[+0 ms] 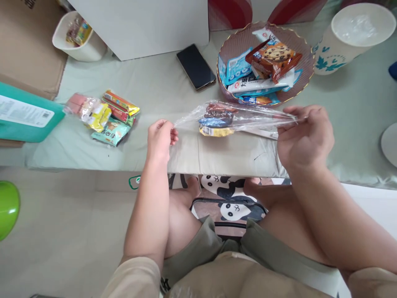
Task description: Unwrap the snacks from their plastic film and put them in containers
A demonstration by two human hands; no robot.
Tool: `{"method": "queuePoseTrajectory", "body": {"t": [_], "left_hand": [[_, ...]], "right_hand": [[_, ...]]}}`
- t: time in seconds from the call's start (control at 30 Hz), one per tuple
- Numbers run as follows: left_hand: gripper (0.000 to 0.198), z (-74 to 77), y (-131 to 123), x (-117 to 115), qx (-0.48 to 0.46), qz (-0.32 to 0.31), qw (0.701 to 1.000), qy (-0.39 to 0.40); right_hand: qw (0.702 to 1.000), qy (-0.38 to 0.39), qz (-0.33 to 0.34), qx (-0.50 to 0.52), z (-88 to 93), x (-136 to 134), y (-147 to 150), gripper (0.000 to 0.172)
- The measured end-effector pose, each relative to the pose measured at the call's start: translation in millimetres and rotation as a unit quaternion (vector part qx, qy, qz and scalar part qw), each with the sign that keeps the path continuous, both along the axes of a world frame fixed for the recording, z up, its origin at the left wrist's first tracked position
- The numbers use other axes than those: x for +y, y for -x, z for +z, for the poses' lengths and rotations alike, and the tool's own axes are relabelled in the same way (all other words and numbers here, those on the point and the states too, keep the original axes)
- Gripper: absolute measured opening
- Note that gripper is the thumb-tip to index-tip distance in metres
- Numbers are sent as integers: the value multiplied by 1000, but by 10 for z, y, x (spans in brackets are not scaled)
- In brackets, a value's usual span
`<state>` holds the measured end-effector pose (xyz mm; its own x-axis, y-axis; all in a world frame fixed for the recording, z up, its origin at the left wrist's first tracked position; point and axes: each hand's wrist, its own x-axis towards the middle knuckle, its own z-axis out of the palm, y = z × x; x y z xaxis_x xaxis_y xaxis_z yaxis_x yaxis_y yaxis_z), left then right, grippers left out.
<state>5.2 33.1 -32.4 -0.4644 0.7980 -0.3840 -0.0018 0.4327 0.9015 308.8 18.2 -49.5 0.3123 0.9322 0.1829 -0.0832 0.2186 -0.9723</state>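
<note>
A clear plastic bag (248,118) is stretched between my two hands over the cloth-covered table. My left hand (161,138) pinches one end of it, and my right hand (305,134) grips the other end with curled fingers. Several wrapped snacks (217,121) in red-brown, blue and yellow show through the film; whether they are inside or behind it I cannot tell. Just beyond the bag stands a ribbed pink bowl (310,78) with a gold rim, holding several snack packets, a brown cookie packet (274,58) on top. A pale flat strip (262,133) lies partly under the bag.
A phone (196,66) lies left of the bowl. Further left is a pile of snack packets (113,130), near a teal box (27,128) and a white container (89,51). A white paper bucket (338,54) stands back right. The table's front edge runs below my hands.
</note>
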Motion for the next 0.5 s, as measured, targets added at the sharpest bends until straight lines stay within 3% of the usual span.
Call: {"method": "queuePoseTrajectory", "body": {"t": [0.07,0.13,0.2,0.27,0.37,0.5], "left_hand": [[22,-48,15,-3,40,-1,999,-23],[13,-80,20,-25,104,-5,989,-101],[6,-86,11,-70,171,-61,963,-197],[20,-73,-14,-128,214,-168,927,-258],[44,-58,-71,-208,239,-302,885,-263],[73,-77,-150,-271,266,-362,861,-239]], "right_hand": [[997,-34,36,-55,57,-101,50,37],[988,-83,68,-114,122,-228,114,35],[966,-145,112,-182,196,-359,167,30],[938,-196,173,-228,278,-466,204,27],[909,-187,285,-242,404,-547,241,25],[861,-121,448,-206,511,-554,308,25]]}}
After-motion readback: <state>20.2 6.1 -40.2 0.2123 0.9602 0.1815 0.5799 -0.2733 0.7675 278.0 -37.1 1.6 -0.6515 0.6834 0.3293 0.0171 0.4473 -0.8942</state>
